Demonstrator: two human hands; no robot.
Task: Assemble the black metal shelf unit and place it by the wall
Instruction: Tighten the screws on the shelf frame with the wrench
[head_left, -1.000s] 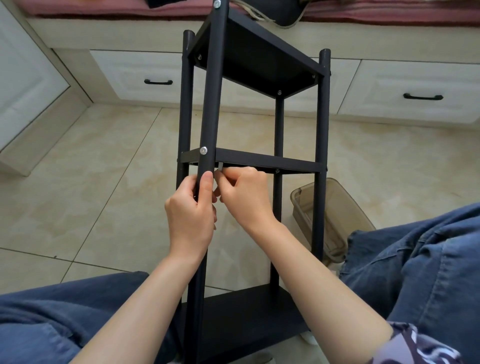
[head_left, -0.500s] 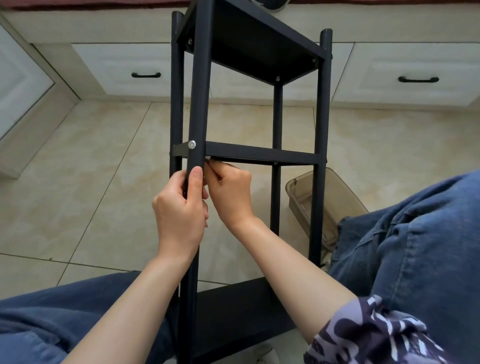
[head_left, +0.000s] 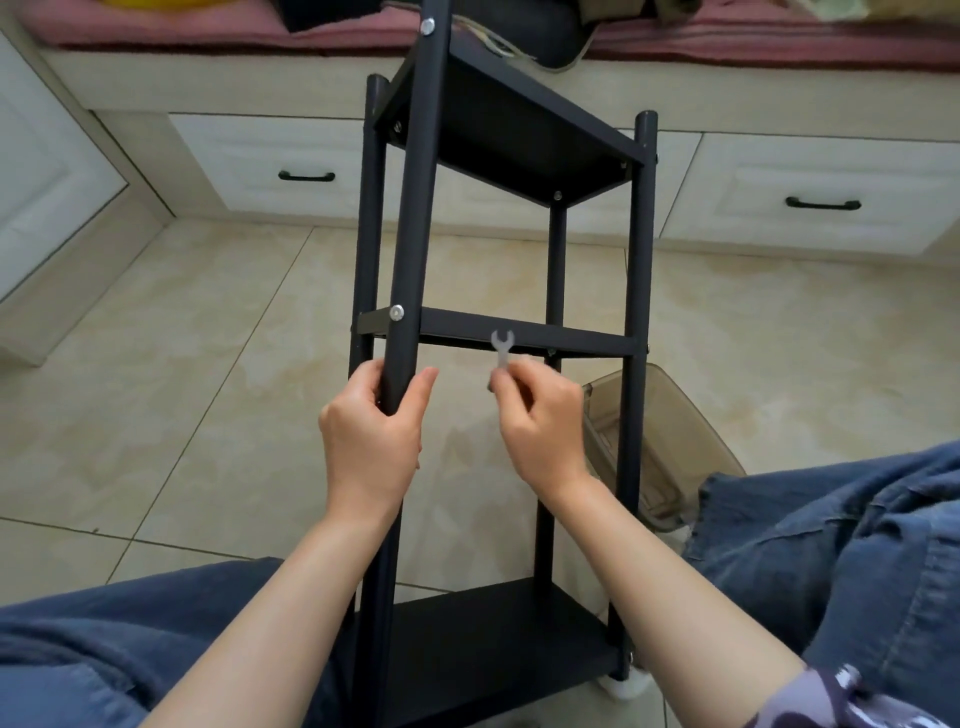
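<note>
Left hand (head_left: 371, 436) was recorded gripping the near post (head_left: 415, 208) of the black shelf unit (head_left: 509, 135), stood upright straight ahead on the floor (head_left: 208, 364); right hand (head_left: 540, 421), nearer the middle shelf (head_left: 571, 340), was recorded pinching a small wrench (head_left: 502, 348), open end up, level with its front edge.

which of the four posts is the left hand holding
The nearest post, with silver bolt heads showing; the left hand grips it below the middle shelf.
</note>
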